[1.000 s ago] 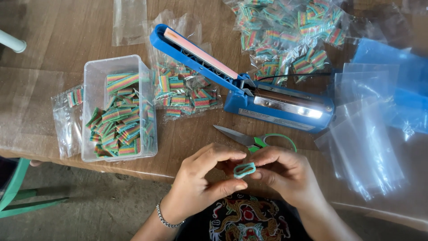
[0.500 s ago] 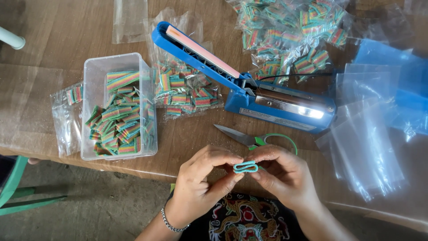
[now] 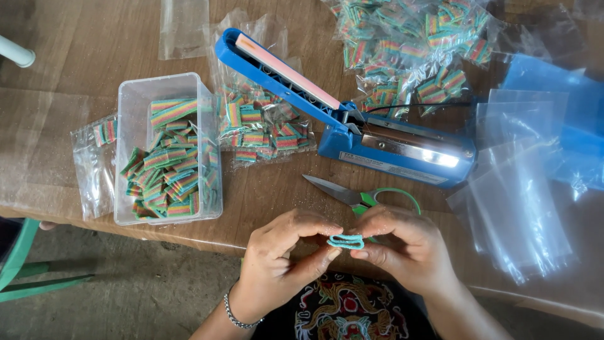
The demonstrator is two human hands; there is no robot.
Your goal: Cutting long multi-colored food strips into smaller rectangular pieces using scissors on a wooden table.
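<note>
Both hands meet at the table's near edge. Left hand (image 3: 280,261) and right hand (image 3: 402,249) each pinch one end of a small folded candy strip (image 3: 345,241), fingertips closed narrowly on it. The strip's colours are partly hidden by fingers. Scissors (image 3: 352,195) lie just behind, their handles partly covered by the right hand.

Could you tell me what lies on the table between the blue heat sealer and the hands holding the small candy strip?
In the head view, green-handled scissors lie there, between the blue heat sealer and the left hand and right hand pinching the candy strip.
</note>
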